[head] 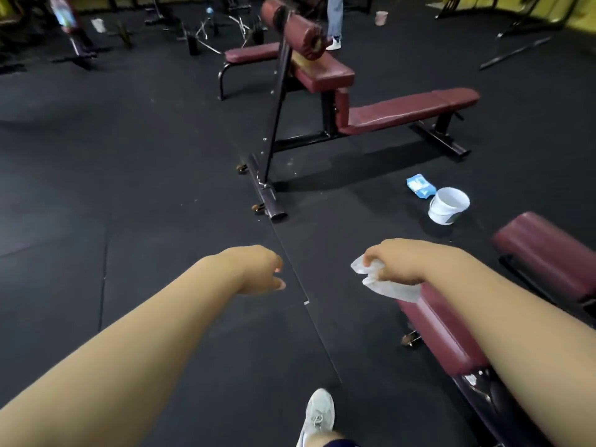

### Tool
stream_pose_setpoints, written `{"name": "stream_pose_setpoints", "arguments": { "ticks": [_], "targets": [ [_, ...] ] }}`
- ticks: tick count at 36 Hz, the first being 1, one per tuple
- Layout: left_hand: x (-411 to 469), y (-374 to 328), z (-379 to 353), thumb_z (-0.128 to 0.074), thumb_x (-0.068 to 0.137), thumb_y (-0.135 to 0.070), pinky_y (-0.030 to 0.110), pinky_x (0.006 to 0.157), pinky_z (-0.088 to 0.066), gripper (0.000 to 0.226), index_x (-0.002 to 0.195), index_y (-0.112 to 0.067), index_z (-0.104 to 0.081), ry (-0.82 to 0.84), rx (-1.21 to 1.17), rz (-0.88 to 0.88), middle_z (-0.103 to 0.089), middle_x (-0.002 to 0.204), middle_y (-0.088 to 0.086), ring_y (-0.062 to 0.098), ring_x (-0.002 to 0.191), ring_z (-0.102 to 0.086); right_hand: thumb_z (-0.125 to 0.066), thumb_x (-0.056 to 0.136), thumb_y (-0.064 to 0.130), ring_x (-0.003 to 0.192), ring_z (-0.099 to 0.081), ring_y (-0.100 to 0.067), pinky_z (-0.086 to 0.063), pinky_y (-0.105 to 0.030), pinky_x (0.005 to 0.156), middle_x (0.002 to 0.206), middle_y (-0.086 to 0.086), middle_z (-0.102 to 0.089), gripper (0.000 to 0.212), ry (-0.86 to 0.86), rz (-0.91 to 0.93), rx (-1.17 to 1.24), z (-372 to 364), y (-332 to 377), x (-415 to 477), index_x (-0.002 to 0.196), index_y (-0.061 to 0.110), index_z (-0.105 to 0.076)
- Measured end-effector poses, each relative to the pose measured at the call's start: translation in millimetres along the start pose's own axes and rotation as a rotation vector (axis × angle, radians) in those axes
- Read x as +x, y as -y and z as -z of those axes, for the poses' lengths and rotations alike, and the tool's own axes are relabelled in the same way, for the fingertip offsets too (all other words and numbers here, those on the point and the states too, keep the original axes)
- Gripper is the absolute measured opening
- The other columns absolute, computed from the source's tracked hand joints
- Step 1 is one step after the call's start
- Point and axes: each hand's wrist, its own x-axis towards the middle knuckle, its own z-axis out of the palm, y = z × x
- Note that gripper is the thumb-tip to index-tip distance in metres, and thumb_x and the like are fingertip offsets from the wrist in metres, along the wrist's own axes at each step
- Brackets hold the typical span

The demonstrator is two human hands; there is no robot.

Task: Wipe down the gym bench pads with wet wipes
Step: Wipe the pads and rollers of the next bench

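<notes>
The left hand [261,271] is hanging out over the black floor [129,188], its fingers loosely curled and holding nothing. Lower down and a little to the right, a pale shoe [317,414] is standing on the floor. Further back, mid-room, a maroon bench [409,109] with a raised roller is sitting on its dark frame. The right hand [396,262] is gripping a crumpled white wipe [383,285], which is bunching out of the fingers and trailing onto the near end of a maroon pad [442,330]; the forearm is reaching out above that pad. Beyond the hand, a blue pack [421,186] is lying flat on the floor just beside a white bucket [448,205]. At the far right, a second pad [545,253] is sitting apart from the first.
</notes>
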Motion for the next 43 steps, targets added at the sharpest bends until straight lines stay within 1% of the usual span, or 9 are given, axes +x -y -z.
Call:
{"name": "stream_pose_setpoints", "arguments": {
  "ticks": [13, 17, 21, 25, 28, 31, 36, 41, 43],
  "targets": [
    [175.2, 7.4, 127.1, -0.047, 0.092, -0.049, 0.036, 0.091, -0.045, 0.043, 0.130, -0.029, -0.049, 0.007, 0.028, -0.053, -0.052, 0.129, -0.005, 0.023, 0.115, -0.052, -0.050, 0.094, 0.036, 0.093, -0.047, -0.014, -0.034, -0.024, 0.076, 0.122, 0.006, -0.053, 0.038, 0.033, -0.157, 0.039, 108.5, -116.3, 126.0, 0.131, 0.028, -0.047],
    [231.4, 14.5, 155.5, -0.047, 0.091, -0.049, 0.035, 0.089, -0.044, 0.044, 0.130, -0.029, -0.049, 0.034, 0.066, -0.078, -0.052, 0.130, -0.004, 0.023, 0.116, -0.052, -0.050, 0.092, 0.038, 0.100, -0.057, -0.022, -0.035, -0.017, 0.061, 0.116, 0.001, -0.059, 0.030, 0.024, -0.134, 0.029, 126.4, -152.1, 163.7, 0.119, 0.025, -0.053],
    [290.6, 23.9, 190.1, -0.047, 0.091, -0.050, 0.035, 0.089, -0.044, 0.043, 0.129, -0.029, -0.050, 0.029, 0.102, -0.104, -0.054, 0.127, -0.005, 0.022, 0.114, -0.053, -0.048, 0.089, 0.027, 0.109, -0.054, -0.032, -0.047, -0.033, 0.083, 0.121, -0.010, -0.056, 0.032, 0.064, -0.176, 0.069, 152.9, -183.7, 204.2, 0.119, 0.018, -0.052],
    [360.5, 29.1, 236.2, -0.047, 0.091, -0.048, 0.033, 0.083, -0.044, 0.040, 0.124, -0.026, -0.052, 0.014, 0.153, -0.154, -0.055, 0.125, -0.002, 0.023, 0.110, -0.054, -0.048, 0.092, 0.026, 0.101, -0.056, -0.022, -0.041, -0.028, 0.084, 0.118, 0.005, -0.060, 0.026, 0.035, -0.219, 0.080, 184.1, -222.0, 249.0, 0.117, 0.022, -0.056],
    [406.1, 25.5, 275.2, -0.046, 0.093, -0.046, 0.029, 0.080, -0.041, 0.041, 0.127, -0.024, -0.051, 0.021, 0.200, -0.202, -0.055, 0.125, -0.001, 0.022, 0.111, -0.054, -0.046, 0.095, 0.023, 0.096, -0.058, -0.022, -0.041, -0.027, 0.086, 0.090, 0.005, -0.063, 0.018, -0.029, -0.272, 0.126, 202.7, -255.3, 277.8, 0.082, 0.022, -0.059],
    [451.4, 20.0, 311.2, -0.045, 0.094, -0.045, 0.029, 0.081, -0.039, 0.043, 0.131, -0.023, -0.048, 0.032, 0.248, -0.253, -0.053, 0.129, -0.001, 0.021, 0.115, -0.052, -0.045, 0.095, 0.021, 0.083, -0.045, -0.015, -0.038, -0.024, 0.083, 0.069, 0.014, -0.037, 0.039, -0.057, -0.367, 0.202, 220.9, -280.6, 302.3, 0.060, 0.034, -0.034],
    [521.4, 4.4, 358.8, -0.046, 0.094, -0.045, 0.030, 0.083, -0.041, 0.042, 0.130, -0.023, -0.049, 0.036, 0.278, -0.330, -0.054, 0.128, 0.000, 0.023, 0.114, -0.053, -0.041, 0.086, 0.008, 0.064, -0.034, -0.009, -0.029, -0.021, 0.057, 0.067, 0.012, -0.029, 0.045, -0.026, -0.454, 0.348, 239.6, -324.8, 333.0, 0.053, 0.039, -0.042],
    [591.6, -20.4, 391.9, -0.047, 0.093, -0.046, 0.032, 0.088, -0.043, 0.042, 0.129, -0.024, -0.050, 0.074, 0.253, -0.401, -0.054, 0.128, -0.002, 0.022, 0.114, -0.053, -0.042, 0.084, 0.012, 0.066, -0.038, -0.013, -0.030, -0.022, 0.060, 0.050, 0.016, -0.048, 0.031, 0.027, -0.462, 0.325, 247.1, -388.5, 359.0, 0.058, 0.029, -0.041],
    [620.3, -31.3, 404.8, -0.047, 0.093, -0.046, 0.033, 0.087, -0.043, 0.042, 0.129, -0.024, -0.050, 0.073, 0.261, -0.421, -0.053, 0.129, -0.002, 0.022, 0.115, -0.053, -0.050, 0.086, 0.015, 0.078, -0.040, -0.017, -0.032, -0.020, 0.060, 0.071, 0.017, -0.047, 0.031, 0.048, -0.483, 0.342, 255.1, -414.5, 375.4, 0.063, 0.033, -0.037]
  ]
}}
